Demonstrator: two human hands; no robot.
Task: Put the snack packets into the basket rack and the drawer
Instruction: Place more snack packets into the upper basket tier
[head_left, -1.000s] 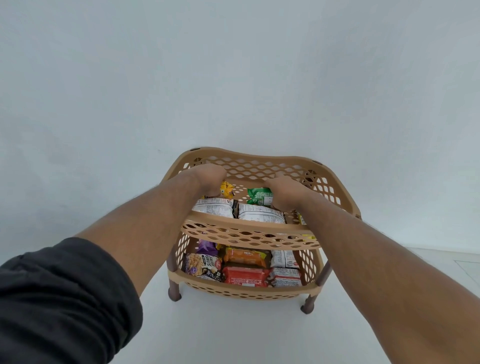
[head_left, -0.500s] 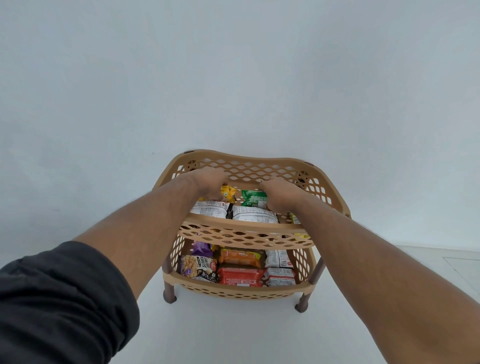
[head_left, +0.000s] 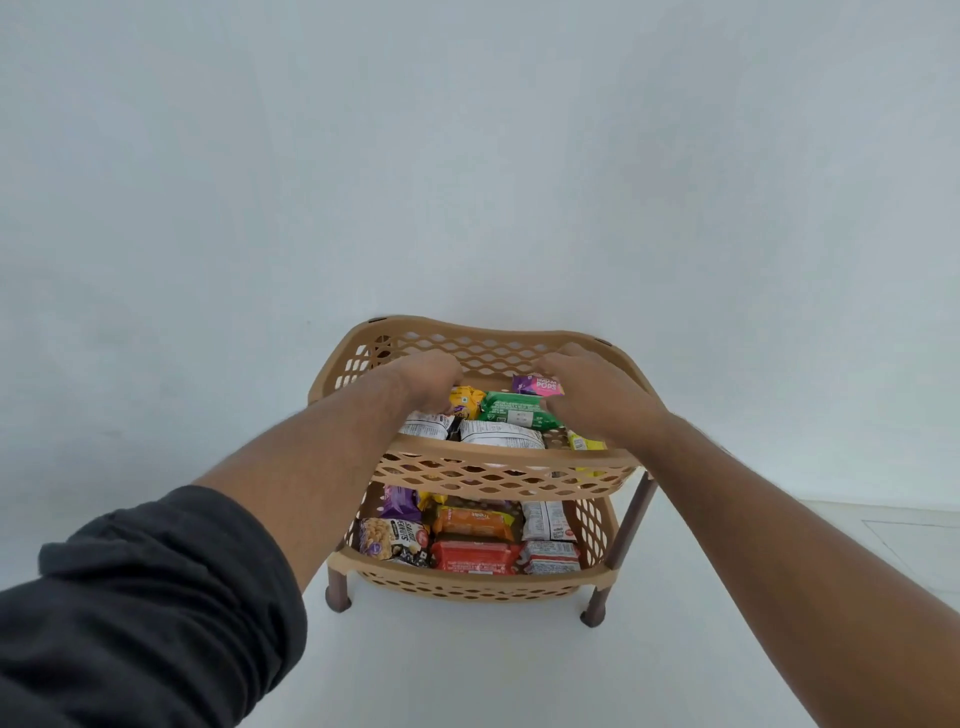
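Far left of the rack: a dark grey rolled sleeve, bare forearm reaching forward into the top tier. Centre of view: tan two-tier plastic basket rack with lattice walls and brown legs, standing on a white floor against a pale wall.

Top tier of the rack, left to right: left hand lowered among the packets, knuckles up, fingers curled down onto a small yellow snack packet; whether actually pinching it cannot be told. In front of that hand, at the rack's near rim, a white printed packet, then another white printed packet. Behind those, a green wrapped packet, and beyond it a purple-and-pink packet marked POPS. Right hand palm-down, fingers spread loosely, resting on the right ends of the green and purple-and-pink packets; no closed grip visible. By the right wrist, at the rack's right side, a yellow packet.

Bottom tier of the rack, left to right: a purple packet, a peanut-printed packet, an orange biscuit packet, a red packet, two white packets at the right end.
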